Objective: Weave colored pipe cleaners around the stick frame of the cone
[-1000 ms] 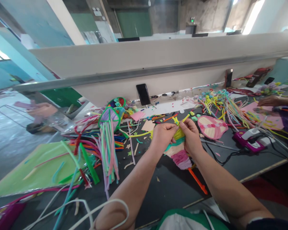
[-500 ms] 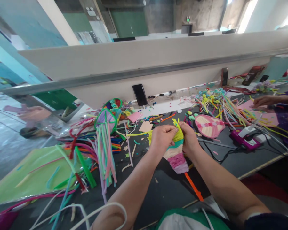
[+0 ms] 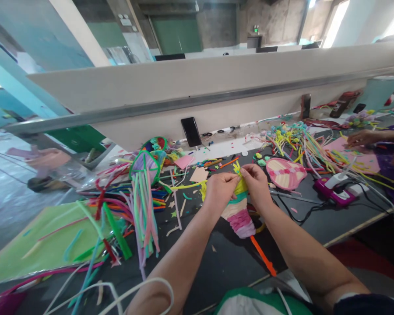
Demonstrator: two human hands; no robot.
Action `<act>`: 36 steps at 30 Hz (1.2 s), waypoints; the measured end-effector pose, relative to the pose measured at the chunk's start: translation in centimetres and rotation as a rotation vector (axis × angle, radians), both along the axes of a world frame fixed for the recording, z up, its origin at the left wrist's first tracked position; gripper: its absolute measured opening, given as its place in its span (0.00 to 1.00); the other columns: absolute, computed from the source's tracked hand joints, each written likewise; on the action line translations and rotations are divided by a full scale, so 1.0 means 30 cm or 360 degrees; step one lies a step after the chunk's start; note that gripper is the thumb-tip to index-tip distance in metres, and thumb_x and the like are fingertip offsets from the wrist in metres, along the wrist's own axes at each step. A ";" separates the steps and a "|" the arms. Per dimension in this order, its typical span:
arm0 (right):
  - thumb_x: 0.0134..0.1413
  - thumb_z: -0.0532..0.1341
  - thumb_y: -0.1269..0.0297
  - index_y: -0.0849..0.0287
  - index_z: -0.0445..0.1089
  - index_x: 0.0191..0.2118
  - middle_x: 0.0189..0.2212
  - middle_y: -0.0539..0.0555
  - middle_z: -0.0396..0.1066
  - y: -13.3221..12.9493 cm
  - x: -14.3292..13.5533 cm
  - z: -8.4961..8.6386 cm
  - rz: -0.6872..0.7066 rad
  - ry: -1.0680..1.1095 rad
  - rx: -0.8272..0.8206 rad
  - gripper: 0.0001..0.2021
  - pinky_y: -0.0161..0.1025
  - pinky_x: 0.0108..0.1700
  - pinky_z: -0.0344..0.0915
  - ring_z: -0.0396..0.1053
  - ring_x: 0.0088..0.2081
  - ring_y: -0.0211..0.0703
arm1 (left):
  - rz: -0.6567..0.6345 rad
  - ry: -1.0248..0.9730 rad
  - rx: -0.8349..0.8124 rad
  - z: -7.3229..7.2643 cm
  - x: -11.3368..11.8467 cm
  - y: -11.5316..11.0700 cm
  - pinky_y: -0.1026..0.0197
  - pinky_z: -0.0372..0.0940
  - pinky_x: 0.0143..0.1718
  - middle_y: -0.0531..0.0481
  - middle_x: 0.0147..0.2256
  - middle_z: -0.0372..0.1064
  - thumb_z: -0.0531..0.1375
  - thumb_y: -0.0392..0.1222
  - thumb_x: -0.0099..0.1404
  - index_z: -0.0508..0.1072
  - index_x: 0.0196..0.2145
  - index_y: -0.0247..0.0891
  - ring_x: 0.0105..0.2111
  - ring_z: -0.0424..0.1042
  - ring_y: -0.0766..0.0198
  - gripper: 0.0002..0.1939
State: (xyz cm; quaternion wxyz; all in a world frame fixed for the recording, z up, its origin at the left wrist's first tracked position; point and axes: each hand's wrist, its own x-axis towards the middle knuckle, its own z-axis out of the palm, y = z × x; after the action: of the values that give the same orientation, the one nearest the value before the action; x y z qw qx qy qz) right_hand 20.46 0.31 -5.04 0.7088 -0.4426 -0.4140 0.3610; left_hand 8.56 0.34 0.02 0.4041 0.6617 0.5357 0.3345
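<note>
A striped pipe-cleaner piece [image 3: 241, 218], with yellow, teal, cream, pink and lilac bands, hangs below my two hands, and an orange stem [image 3: 263, 257] sticks out of its lower end. My left hand [image 3: 221, 189] is closed on the yellow upper part from the left. My right hand [image 3: 255, 181] pinches the yellow strands at the top from the right, thumb and index finger together. The fingertips of both hands nearly meet. Yellow strand ends [image 3: 237, 167] poke up above them. Another yellow pipe cleaner [image 3: 192, 185] runs leftward from behind my left hand.
Pastel pipe cleaners [image 3: 146, 214] and a green sheet [image 3: 46, 240] lie left. A phone [image 3: 191, 131] leans on the partition. Right are a pink-and-cream oval piece [image 3: 286, 173], a purple power strip [image 3: 335, 192] and another person's hand [image 3: 361, 138].
My right hand has shifted slightly up and left, its fingers now pinching at the yellow top. The striped piece has moved slightly left.
</note>
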 end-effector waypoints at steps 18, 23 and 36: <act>0.44 0.65 0.55 0.59 0.70 0.24 0.18 0.47 0.67 -0.007 -0.016 0.008 0.0163 0.0071 -0.0279 0.11 0.35 0.26 0.54 0.59 0.22 0.36 | 0.0025 0.0248 0.0243 -0.029 -0.008 0.015 0.68 0.56 0.20 0.56 0.13 0.61 0.55 0.46 0.61 0.74 0.23 0.37 0.17 0.66 0.68 0.15; 0.44 0.64 0.55 0.57 0.70 0.25 0.19 0.47 0.67 0.024 -0.019 -0.041 0.0031 -0.0023 -0.0245 0.11 0.35 0.25 0.55 0.60 0.23 0.38 | 0.0031 0.0280 0.0274 -0.069 0.011 0.026 0.68 0.58 0.24 0.54 0.15 0.64 0.55 0.44 0.62 0.74 0.25 0.38 0.21 0.68 0.66 0.13; 0.46 0.61 0.53 0.59 0.68 0.27 0.19 0.46 0.64 0.057 -0.004 -0.066 0.0035 0.0110 -0.0294 0.13 0.35 0.27 0.58 0.60 0.22 0.36 | 0.0123 0.0756 0.0533 -0.040 -0.029 0.036 0.61 0.64 0.36 0.44 0.37 0.76 0.54 0.40 0.63 0.73 0.41 0.40 0.34 0.74 0.59 0.11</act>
State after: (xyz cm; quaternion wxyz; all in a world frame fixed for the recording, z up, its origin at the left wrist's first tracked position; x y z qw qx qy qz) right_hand 20.34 2.02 -7.02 0.6748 -0.4886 -0.3591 0.4206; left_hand 7.70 1.43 -1.17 0.1395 0.7581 0.5774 0.2691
